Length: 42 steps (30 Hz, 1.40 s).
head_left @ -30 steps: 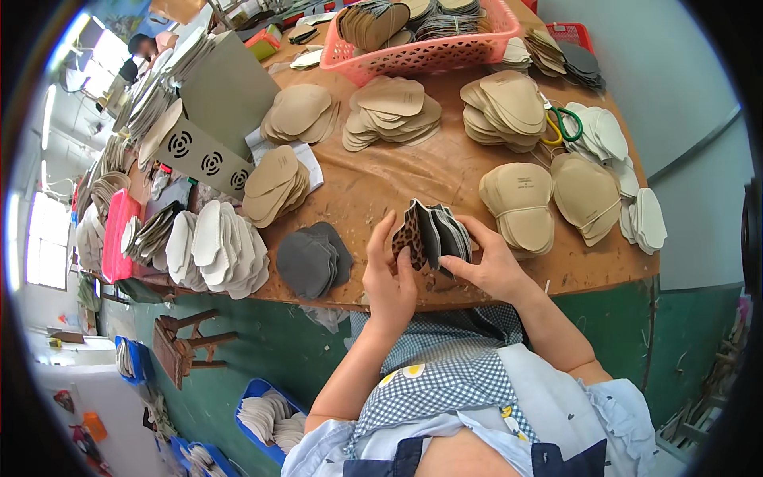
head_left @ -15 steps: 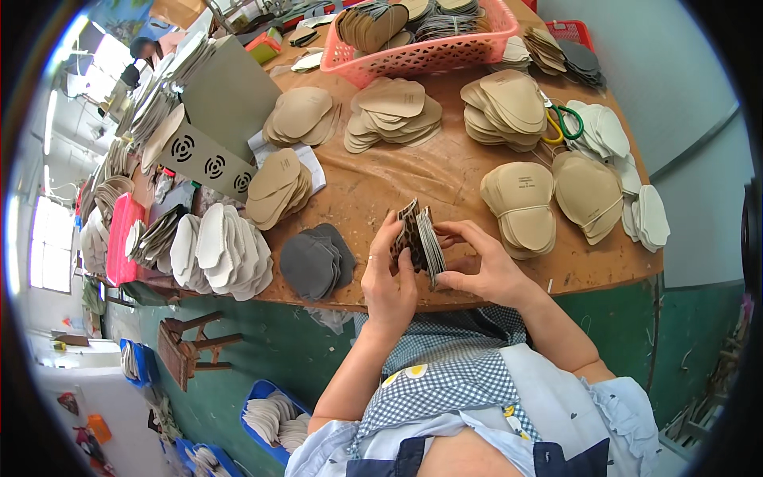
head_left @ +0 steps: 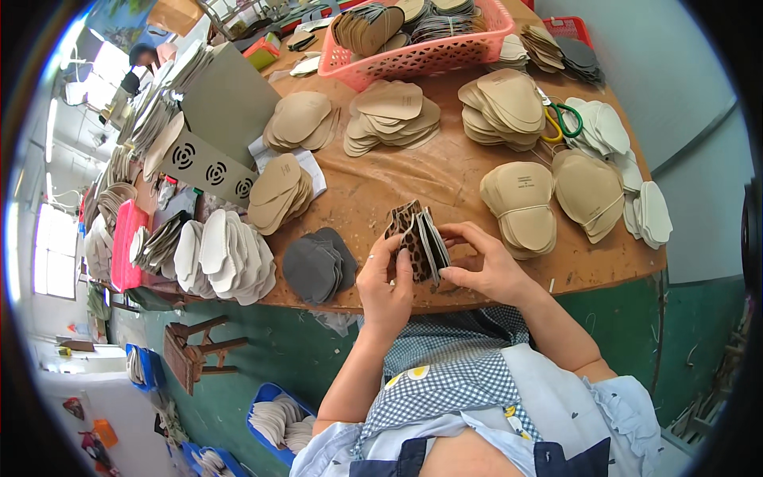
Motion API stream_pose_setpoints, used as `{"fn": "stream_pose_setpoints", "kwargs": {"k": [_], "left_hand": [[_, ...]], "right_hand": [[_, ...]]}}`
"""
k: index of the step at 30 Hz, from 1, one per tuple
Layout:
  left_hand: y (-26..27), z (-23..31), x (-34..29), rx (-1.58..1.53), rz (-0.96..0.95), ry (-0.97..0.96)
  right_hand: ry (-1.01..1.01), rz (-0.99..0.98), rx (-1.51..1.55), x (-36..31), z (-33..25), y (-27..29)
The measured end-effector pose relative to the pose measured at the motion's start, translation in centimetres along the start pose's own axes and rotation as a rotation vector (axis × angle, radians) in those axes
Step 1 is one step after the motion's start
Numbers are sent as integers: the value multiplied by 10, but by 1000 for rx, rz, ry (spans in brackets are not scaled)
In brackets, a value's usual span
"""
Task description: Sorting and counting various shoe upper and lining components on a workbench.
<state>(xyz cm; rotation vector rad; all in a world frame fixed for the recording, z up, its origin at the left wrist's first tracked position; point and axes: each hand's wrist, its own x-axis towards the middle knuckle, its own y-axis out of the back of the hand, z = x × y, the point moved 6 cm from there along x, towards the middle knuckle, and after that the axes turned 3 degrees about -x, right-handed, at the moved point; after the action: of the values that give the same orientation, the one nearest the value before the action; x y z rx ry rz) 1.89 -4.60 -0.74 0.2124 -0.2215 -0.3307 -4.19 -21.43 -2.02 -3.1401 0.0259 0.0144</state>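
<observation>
Over the front edge of the table, both hands hold a stack of leopard-print shoe-insole-like pieces (head_left: 412,242) upright. My left hand (head_left: 385,286) grips its left side, with the thumb against the spotted face. On the other side, the fingers and thumb of my right hand (head_left: 491,265) pinch the pale-edged layers. The stack is parted in the middle, showing a dark gap between layers. Left of it lies a pile of dark grey pieces (head_left: 314,269). To the right sits a banded stack of beige pieces (head_left: 517,208).
More beige stacks (head_left: 389,111) stand farther back, below a pink basket (head_left: 421,67) of bundled pieces. Green-and-yellow scissors (head_left: 566,122) lie at the right among white pieces (head_left: 652,215). White scalloped pieces (head_left: 230,254) lean at the left. A wooden stool (head_left: 199,350) stands on the floor.
The leopard-print stack has been spread wider and more of its spotted face shows. My left hand has shifted slightly left and down; the right hand stays nearly in place.
</observation>
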Motion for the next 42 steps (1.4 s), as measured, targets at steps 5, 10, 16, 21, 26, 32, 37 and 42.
{"fn": "stream_pose_setpoints", "kwargs": {"k": [5, 10, 16, 21, 26, 32, 37, 42], "left_hand": [[1, 15, 0, -6, 146, -185], [-6, 13, -1, 7, -24, -112], [-3, 10, 2, 53, -25, -168], [-4, 12, 1, -42, 94, -69], [-6, 16, 3, 122, -44, -221], [-6, 18, -1, 114, 11, -85], [-3, 22, 1, 23, 101, -180], [-5, 22, 1, 110, -25, -150]], "right_hand": [[-8, 6, 3, 0, 1, 2], [-17, 3, 29, 1, 0, 1], [-30, 14, 40, 1, 2, 3], [-29, 25, 39, 2, 3, 4], [-20, 23, 24, 3, 2, 3], [1, 31, 5, 2, 1, 1], [1, 27, -7, 3, 2, 0], [7, 24, -7, 6, 5, 0]]}}
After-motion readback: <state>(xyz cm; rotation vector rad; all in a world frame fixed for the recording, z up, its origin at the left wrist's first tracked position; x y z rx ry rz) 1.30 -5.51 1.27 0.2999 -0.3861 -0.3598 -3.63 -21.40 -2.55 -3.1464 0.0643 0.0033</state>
